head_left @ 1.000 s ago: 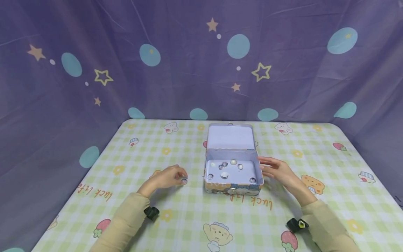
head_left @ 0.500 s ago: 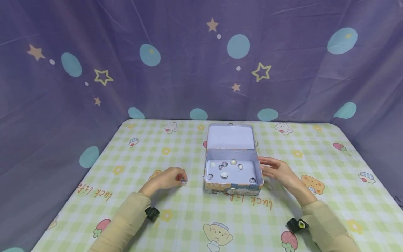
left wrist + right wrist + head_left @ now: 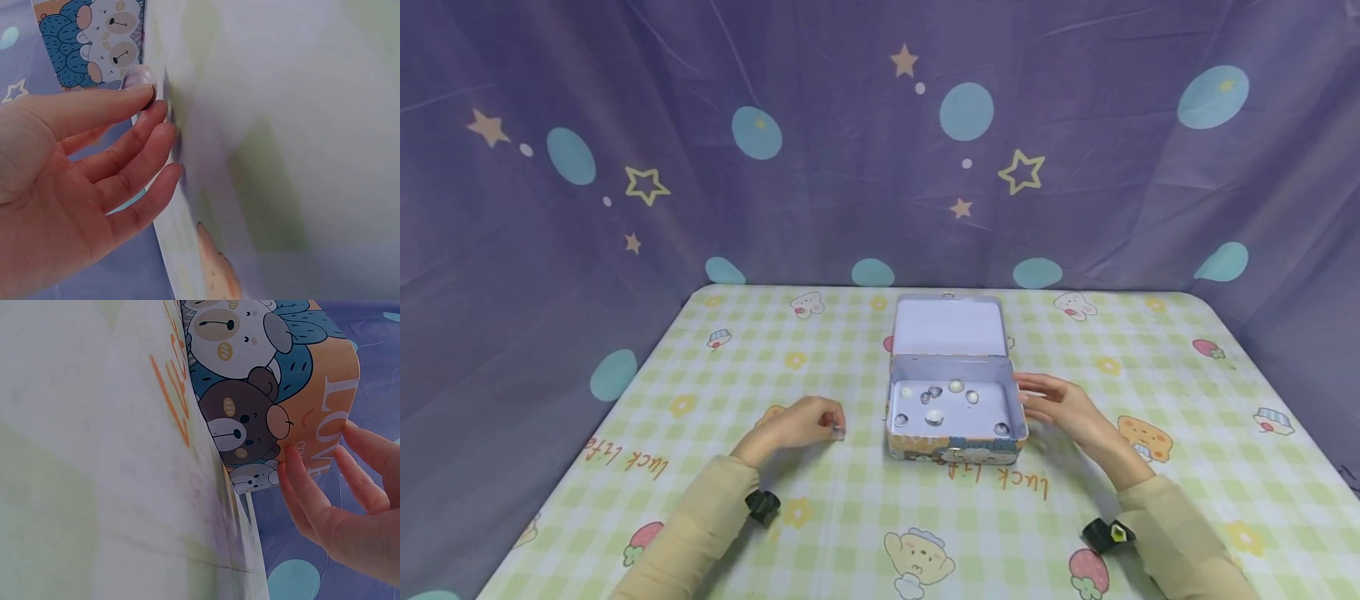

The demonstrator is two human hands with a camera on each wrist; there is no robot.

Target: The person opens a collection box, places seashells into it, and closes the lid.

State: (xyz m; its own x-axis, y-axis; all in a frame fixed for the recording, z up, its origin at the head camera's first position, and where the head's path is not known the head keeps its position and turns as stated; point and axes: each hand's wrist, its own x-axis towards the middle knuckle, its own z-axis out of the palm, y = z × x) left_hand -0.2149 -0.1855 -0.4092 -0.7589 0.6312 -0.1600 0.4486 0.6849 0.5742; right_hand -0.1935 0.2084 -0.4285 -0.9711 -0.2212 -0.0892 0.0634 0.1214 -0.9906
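Observation:
In the left wrist view, a clear, faintly purple glass marble [image 3: 137,76] sits between the thumb and index finger of my left hand [image 3: 94,147]; the other fingers curve loosely close to the tablecloth. In the head view, that left hand [image 3: 802,423] is low over the cloth, left of an open tin box [image 3: 957,450]. Several similar marbles [image 3: 934,417] lie spread over the box floor. My right hand [image 3: 1063,412] rests its extended fingertips against the box's right side. In the right wrist view, those fingertips [image 3: 292,456] touch the printed side.
The hinged lid [image 3: 950,327] of the box leans back, white inside. A green-checked tablecloth [image 3: 820,533] with cartoon prints covers the table. Behind it hangs a purple curtain [image 3: 850,167]. Dark wrist-camera mounts [image 3: 763,507] sit under both sleeves.
My left fingers have drawn closer together over the marble, with the hand staying almost in place. The right hand and the box have kept still.

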